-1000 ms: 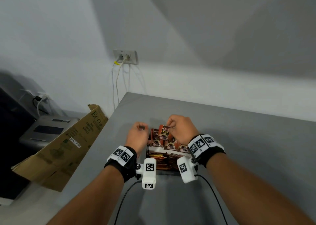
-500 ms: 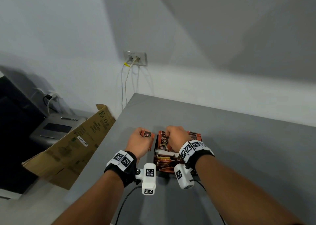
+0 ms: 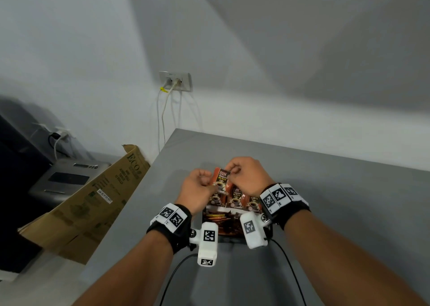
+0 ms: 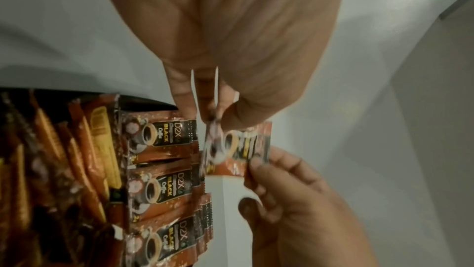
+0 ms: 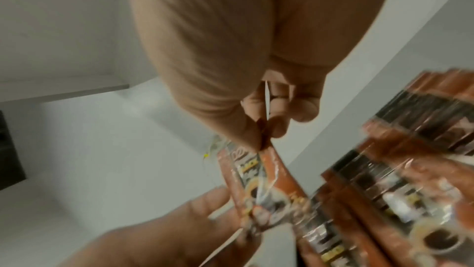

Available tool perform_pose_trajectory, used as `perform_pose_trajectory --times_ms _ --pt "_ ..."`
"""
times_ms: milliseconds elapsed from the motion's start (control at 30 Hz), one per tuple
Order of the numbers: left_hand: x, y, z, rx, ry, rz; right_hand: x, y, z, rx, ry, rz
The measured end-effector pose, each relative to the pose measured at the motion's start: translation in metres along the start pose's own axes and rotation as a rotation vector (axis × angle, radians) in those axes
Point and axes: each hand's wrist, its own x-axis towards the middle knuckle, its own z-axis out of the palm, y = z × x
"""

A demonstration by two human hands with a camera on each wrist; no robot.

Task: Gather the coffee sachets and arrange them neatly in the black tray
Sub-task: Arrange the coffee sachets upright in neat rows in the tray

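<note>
One orange-and-black coffee sachet [image 3: 221, 177] is held up between both hands, over the far left end of the tray. My left hand [image 3: 209, 185] pinches its lower end [image 4: 214, 121]. My right hand [image 3: 230, 171] pinches its upper end [image 5: 264, 137]. The sachet [image 4: 238, 149] looks creased. Below it, rows of the same sachets [image 3: 235, 201] lie overlapping in the black tray [image 4: 148, 102], with narrower orange stick packs [image 4: 84, 149] in the near part. The hands and wrist cameras hide most of the tray in the head view.
The grey table [image 3: 325, 201] ends at a left edge close to my left hand. Past it lean a cardboard box [image 3: 93, 201] and a grey device [image 3: 67, 180]. A wall socket [image 3: 175, 82] with cables hangs behind.
My left hand, which held a sachet left of the tray, has come in. My right hand has left the sachets in the tray, and both now pinch one sachet.
</note>
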Motion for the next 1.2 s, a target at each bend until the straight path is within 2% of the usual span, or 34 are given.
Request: perform_pose_trajectory --times_ms 133,267,533,733,833,933,1000,1200 --pt "0.003 -0.007 -0.004 0.068 0.103 -0.022 -0.002 0.019 0.006 -0.086 -0.021 0.045" --pt "-0.001 -0.014 -0.008 0.182 0.111 -0.031 -0.003 0.021 0.032 -0.182 -0.1 0.038" --pt "-0.009 -0.022 -0.019 0.251 -0.002 -0.055 0.006 0.021 0.058 -0.265 -0.103 0.052" --pt "-0.01 -0.022 -0.017 0.317 -0.207 -0.063 -0.01 0.024 0.025 -0.192 -0.096 0.047" --pt "-0.01 -0.023 -0.013 0.417 -0.281 -0.025 -0.028 0.03 0.0 -0.266 -0.209 0.052" --pt "-0.011 -0.023 -0.005 0.489 -0.302 0.02 -0.045 0.036 -0.016 -0.325 -0.386 0.107" --pt "-0.012 -0.023 0.001 0.531 -0.316 0.056 -0.051 0.038 -0.018 -0.364 -0.45 0.131" --pt "-0.011 -0.022 0.009 0.583 -0.356 0.083 -0.051 0.043 -0.009 -0.431 -0.431 0.076"
